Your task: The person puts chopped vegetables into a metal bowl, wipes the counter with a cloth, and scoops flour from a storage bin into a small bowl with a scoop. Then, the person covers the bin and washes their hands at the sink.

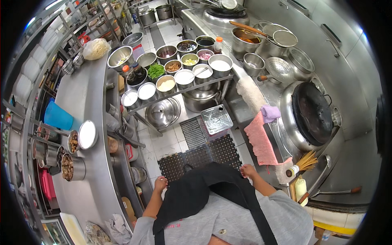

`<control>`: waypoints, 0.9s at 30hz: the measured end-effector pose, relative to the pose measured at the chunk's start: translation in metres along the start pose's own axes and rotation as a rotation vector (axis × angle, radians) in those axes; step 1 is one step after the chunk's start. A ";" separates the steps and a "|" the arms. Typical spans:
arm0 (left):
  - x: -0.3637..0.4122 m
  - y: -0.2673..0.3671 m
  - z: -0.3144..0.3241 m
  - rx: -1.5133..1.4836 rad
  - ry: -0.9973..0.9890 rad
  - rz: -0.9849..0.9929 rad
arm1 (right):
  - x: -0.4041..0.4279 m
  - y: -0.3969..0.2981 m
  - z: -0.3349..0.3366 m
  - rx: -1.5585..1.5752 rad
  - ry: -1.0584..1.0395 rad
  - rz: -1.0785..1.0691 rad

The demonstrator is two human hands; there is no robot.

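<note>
Low at either side of my black apron (196,186) are my hands. My left hand (160,183) has its fingers curled close to the apron's left edge; whether it grips anything is unclear. At the opposite edge, my right hand (247,171) is also curled, its fingertips by the cloth, and a grip cannot be made out. Ahead, a steel rack (183,91) bears steel pots of ingredients, among them chopped green vegetables (156,71), white powders or granules (146,91) and dark liquid (205,42). A dark wok (314,113) sits on the range at right.
A steel counter (101,171) runs along the left, with a blue plastic container (58,115) and a pot of mushrooms (73,167). Black perforated mats (199,159) and a square metal tin (216,118) lie ahead. A pink towel (260,141) and bamboo brush (303,163) are at the range's edge.
</note>
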State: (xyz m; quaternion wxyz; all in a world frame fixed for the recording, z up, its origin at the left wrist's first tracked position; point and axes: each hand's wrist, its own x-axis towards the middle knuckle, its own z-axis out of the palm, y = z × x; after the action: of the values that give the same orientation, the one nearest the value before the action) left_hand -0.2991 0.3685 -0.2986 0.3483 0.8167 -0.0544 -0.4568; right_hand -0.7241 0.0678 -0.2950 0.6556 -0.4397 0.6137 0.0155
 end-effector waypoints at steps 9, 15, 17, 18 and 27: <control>0.048 -0.164 -0.011 0.440 0.119 0.188 | 0.004 -0.164 -0.009 -0.258 0.111 -0.471; -0.005 -0.136 0.022 0.196 0.219 0.097 | 0.054 -0.362 -0.066 -0.348 0.532 -1.008; -0.051 -0.054 0.032 0.209 0.266 0.143 | 0.088 -0.406 -0.106 -0.397 0.621 -1.065; -0.068 -0.029 0.039 -0.002 0.246 0.093 | 0.094 -0.432 -0.117 -0.466 0.614 -1.004; -0.134 -0.024 0.117 -0.256 0.386 -0.050 | 0.185 -0.508 -0.186 -1.057 0.677 -0.719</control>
State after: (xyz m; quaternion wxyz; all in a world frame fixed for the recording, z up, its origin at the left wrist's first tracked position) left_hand -0.4742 0.3801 -0.2582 0.4416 0.8391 0.0920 -0.3039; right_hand -0.5412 -0.4499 -0.1368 0.0938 -0.8533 0.5110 -0.0435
